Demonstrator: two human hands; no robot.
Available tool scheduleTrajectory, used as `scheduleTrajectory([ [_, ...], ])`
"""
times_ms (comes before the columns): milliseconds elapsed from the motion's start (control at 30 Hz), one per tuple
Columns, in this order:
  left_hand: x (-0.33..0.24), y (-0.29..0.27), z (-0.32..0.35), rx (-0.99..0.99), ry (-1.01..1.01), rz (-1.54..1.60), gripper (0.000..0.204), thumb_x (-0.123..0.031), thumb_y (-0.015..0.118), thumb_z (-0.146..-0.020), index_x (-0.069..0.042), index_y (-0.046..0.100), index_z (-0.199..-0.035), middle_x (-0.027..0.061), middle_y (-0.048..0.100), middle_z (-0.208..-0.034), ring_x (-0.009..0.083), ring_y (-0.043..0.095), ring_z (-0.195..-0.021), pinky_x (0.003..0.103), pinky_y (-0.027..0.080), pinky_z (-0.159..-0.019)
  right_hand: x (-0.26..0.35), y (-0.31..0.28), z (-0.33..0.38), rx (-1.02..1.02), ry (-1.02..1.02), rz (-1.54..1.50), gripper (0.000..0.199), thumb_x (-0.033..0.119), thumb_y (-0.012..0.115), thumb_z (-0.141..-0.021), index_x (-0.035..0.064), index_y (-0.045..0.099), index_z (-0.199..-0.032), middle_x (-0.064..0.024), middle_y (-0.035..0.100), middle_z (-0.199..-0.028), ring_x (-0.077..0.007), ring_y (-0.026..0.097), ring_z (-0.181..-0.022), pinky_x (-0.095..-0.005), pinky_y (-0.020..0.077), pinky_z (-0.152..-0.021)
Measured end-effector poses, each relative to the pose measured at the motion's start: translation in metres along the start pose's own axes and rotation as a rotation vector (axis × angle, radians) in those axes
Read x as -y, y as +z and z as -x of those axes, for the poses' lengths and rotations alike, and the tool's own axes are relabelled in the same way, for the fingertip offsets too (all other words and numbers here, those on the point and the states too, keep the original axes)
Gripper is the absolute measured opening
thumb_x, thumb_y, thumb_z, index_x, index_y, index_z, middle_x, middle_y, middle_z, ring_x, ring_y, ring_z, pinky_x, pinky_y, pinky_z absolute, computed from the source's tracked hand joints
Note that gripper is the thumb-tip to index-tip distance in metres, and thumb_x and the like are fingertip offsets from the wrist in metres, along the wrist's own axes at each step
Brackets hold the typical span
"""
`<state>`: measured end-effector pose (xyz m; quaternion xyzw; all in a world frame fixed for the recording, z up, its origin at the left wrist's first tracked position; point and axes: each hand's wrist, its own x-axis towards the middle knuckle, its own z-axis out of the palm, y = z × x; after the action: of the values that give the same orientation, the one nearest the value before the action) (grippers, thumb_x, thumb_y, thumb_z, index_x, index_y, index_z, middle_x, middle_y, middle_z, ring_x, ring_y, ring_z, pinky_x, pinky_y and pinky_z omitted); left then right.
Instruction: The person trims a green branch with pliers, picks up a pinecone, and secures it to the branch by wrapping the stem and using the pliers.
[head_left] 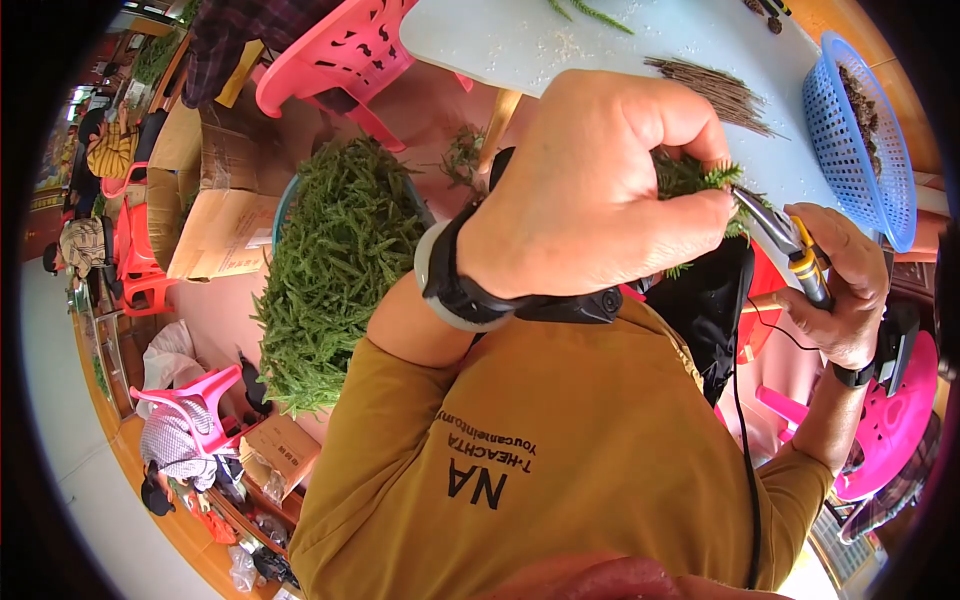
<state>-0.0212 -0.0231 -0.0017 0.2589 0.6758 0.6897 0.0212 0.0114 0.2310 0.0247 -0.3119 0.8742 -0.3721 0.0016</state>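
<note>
My left hand [600, 190] is pinched closed around a small bunch of green artificial-looking sprigs [682, 178], whose tips stick out past the thumb and forefinger. Close beside it, my right hand [845, 285] is wrapped around pliers [806, 262] with yellow and black handles. The metal jaws of the pliers reach to the sprigs at my left thumb tip; whether they grip a stem cannot be made out. Part of the bunch is hidden behind my left fingers. Beyond my hands, a pile of thin brown stems [712, 92] lies on the pale table [480, 35].
A blue perforated basket [850, 150] with brown pieces stands at the table's right. To my left are a large tub heaped with green sprigs [335, 270], a cardboard box [225, 235] and a pink chair [345, 50]. Several people sit farther left. A black cable [742, 430] hangs along my front.
</note>
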Motion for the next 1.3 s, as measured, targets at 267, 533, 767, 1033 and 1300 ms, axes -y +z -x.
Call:
scheduleTrajectory([
  [267, 0.005, 0.008, 0.001, -0.133, 0.162, -0.126, 0.013, -0.009, 0.065, -0.063, 0.000, 0.056, -0.066, 0.0094, 0.052, -0.053, 0.0192, 0.052, -0.046, 0.028, 0.038, -0.045, 0.005, 0.013, 0.013, -0.119, 0.088, 0.026, 0.056, 0.000, 0.070, -0.051, -0.0027, 0.059, -0.106, -0.0109, 0.061, -0.094, -0.0191, 0.058, -0.084, -0.0268, 0.0446, -0.076],
  [533, 0.003, 0.001, 0.002, 0.041, 0.075, -0.009, 0.012, -0.008, 0.064, -0.062, 0.000, 0.057, -0.068, 0.0095, 0.053, -0.053, 0.0163, 0.052, -0.046, 0.027, 0.037, -0.044, 0.005, 0.001, 0.004, -0.023, -0.031, 0.078, 0.057, 0.000, 0.068, -0.052, -0.0018, 0.057, -0.108, -0.0099, 0.060, -0.095, -0.0152, 0.056, -0.076, -0.0235, 0.0427, -0.064],
  [767, -0.003, -0.001, 0.001, 0.083, 0.055, 0.001, 0.013, -0.008, 0.064, -0.062, 0.000, 0.058, -0.070, 0.0099, 0.055, -0.056, 0.0166, 0.053, -0.047, 0.027, 0.038, -0.045, 0.015, -0.005, 0.006, -0.010, -0.052, 0.192, 0.059, -0.003, 0.068, -0.052, -0.0004, 0.057, -0.109, -0.0097, 0.059, -0.097, -0.0143, 0.055, -0.075, -0.0226, 0.0425, -0.062],
  [1033, 0.003, 0.012, 0.003, -0.200, 0.204, -0.183, 0.013, -0.007, 0.066, -0.059, -0.002, 0.056, -0.066, 0.0091, 0.055, -0.058, 0.0240, 0.052, -0.051, 0.032, 0.039, -0.047, 0.023, 0.015, 0.013, -0.135, 0.114, 0.181, 0.058, -0.006, 0.068, -0.054, 0.0002, 0.056, -0.111, -0.0100, 0.059, -0.097, -0.0139, 0.057, -0.079, -0.0229, 0.0448, -0.069],
  [1300, 0.025, 0.021, -0.007, -0.595, 0.850, -0.790, 0.019, -0.007, 0.067, -0.052, -0.008, 0.050, -0.060, 0.0012, 0.044, -0.055, 0.0223, 0.044, -0.051, 0.031, 0.033, -0.052, 0.032, 0.032, 0.017, -0.253, 0.352, -0.141, 0.055, -0.006, 0.069, -0.060, -0.0039, 0.053, -0.113, -0.0090, 0.059, -0.101, -0.0129, 0.056, -0.090, -0.0245, 0.0441, -0.081],
])
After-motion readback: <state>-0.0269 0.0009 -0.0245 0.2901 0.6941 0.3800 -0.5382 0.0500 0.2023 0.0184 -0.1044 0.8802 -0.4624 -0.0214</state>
